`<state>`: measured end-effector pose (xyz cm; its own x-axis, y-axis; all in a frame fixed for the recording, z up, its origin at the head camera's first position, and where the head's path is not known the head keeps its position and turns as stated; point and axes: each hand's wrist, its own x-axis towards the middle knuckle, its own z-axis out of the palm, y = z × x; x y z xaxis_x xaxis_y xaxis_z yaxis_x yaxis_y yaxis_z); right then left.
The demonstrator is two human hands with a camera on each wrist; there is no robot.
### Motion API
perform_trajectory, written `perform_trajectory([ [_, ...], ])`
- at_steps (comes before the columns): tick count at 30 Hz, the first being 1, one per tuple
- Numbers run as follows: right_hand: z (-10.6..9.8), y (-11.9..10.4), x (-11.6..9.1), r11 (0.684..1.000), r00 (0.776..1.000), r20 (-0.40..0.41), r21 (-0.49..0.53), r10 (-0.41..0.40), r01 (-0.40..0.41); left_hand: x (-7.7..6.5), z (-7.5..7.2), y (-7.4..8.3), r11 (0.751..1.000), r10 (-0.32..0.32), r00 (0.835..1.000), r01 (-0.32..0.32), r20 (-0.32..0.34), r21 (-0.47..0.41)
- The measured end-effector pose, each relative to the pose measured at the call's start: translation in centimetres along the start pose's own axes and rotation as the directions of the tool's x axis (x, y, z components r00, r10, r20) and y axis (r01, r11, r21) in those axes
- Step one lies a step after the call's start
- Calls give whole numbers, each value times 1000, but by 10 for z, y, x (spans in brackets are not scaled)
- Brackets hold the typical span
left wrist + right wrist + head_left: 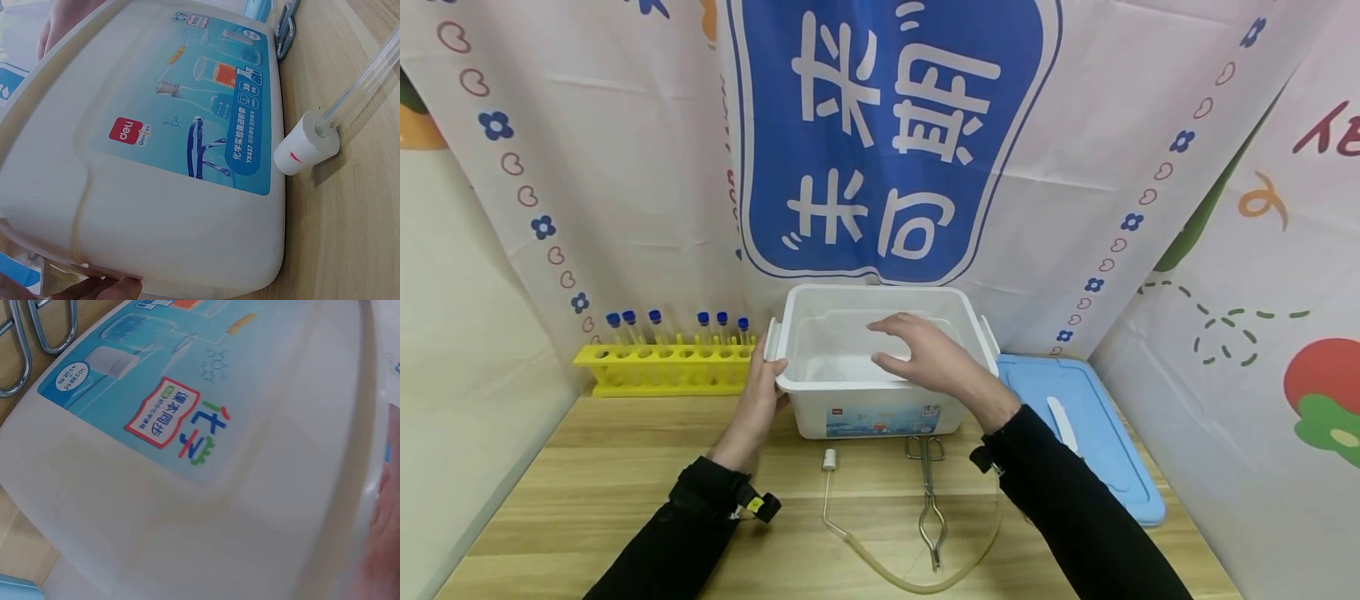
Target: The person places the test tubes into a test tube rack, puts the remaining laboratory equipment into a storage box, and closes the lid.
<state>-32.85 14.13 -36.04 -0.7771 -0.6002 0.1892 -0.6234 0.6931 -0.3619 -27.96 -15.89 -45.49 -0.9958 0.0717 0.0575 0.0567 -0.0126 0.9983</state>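
Note:
A white plastic storage box (808,412) with a blue chemistry-set label (206,100) stands upright on the wooden table, lidless. At its left side my left hand (754,412) grips the rim by the handle, thumb over the edge and fingers on the outer side. Over the box opening, my right hand (934,357) is held with thumb and fingers spread apart and nothing between them. In front of the box lie metal crucible tongs (928,500) and a white stopper (829,460) on a bent glass tube, which joins a yellowish rubber hose (917,587).
A yellow rack (662,387) holding several blue-capped test tubes stands left of the box. To the right lies a blue lid (1120,450) with a white handle strip (1062,421). A printed curtain (662,167) hangs close behind the box.

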Motion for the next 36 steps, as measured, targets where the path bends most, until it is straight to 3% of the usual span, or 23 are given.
perform_trajectory([
  [21,-16,-12,-68,1000,1000,-18,14,13,-13,-1,-2,-1,1000,4,1000,-4,7,10],
  [36,-19,-30,-104,998,1000,-18,-57,-18,17,0,-1,-2,1000,-1,1000,1,7,15],
])
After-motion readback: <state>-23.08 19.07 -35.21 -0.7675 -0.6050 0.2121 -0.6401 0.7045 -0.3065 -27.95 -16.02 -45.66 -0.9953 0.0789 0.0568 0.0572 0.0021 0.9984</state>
